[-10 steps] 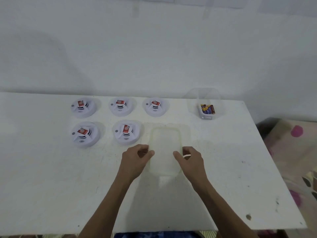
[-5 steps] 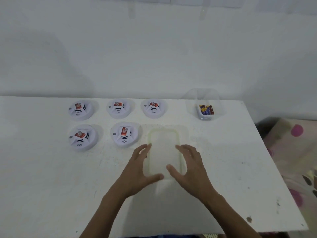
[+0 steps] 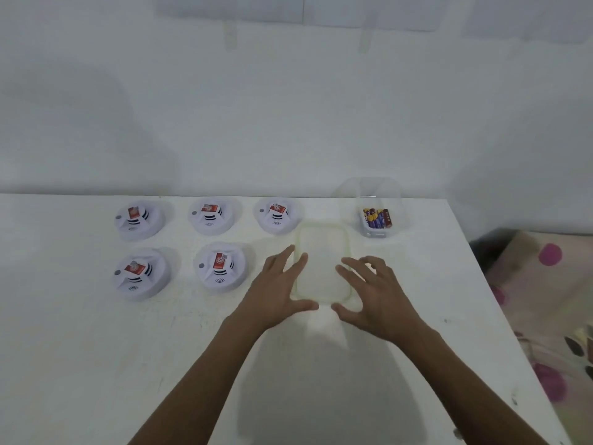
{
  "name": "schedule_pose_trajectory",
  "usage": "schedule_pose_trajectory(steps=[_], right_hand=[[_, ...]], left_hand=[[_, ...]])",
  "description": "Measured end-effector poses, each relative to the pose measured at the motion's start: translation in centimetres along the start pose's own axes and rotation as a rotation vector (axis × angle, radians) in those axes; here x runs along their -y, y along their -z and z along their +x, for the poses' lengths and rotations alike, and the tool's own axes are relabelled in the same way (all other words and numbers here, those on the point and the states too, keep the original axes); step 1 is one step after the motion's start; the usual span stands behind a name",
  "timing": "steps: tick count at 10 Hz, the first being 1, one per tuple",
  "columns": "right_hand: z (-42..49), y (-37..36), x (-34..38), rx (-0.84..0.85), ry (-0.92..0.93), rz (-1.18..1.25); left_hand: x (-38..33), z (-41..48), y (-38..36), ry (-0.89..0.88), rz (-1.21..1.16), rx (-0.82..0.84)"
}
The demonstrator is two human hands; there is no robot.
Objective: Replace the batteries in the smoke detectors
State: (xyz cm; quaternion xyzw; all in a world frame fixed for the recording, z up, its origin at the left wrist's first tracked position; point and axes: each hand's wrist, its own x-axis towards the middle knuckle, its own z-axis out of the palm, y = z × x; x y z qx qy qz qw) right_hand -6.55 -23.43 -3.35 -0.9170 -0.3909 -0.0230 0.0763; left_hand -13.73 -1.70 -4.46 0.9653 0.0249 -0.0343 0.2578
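Open worktop (image 3: 96, 364) lies on the near side of both grips; the far side is crowded.

The left grip (image 3: 276, 293) and right grip (image 3: 375, 300) hover with fingers spread at either side of a clear lid (image 3: 322, 261) lying flat between them. Just left of the left grip stand two smoke detectors (image 3: 221, 266), with three more (image 3: 277, 215) in a row beyond, narrow lanes between them. Beyond the right grip sits a clear tub of batteries (image 3: 377, 216), close to the lid's far corner. To the right grip's right the worktop is bare out to its edge, and the wall (image 3: 288, 123) closes the far side.
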Motion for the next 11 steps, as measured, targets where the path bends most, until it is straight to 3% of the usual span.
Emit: schedule_pose_trajectory(steps=[3,9,11], right_hand=[[6.7,1.3,-5.4,0.089,-0.01,-0.055],[12.4,2.3,-7.3,0.175,-0.091,-0.074],[11.4,2.5,-6.4,0.163,-0.152,0.005]], left_hand=[[-1.2,8.0,0.4,-0.031,0.266,-0.121],[-2.0,14.2,1.9,0.067,0.29,-0.013],[-2.9,12.2,0.6,-0.046,0.28,-0.181]])
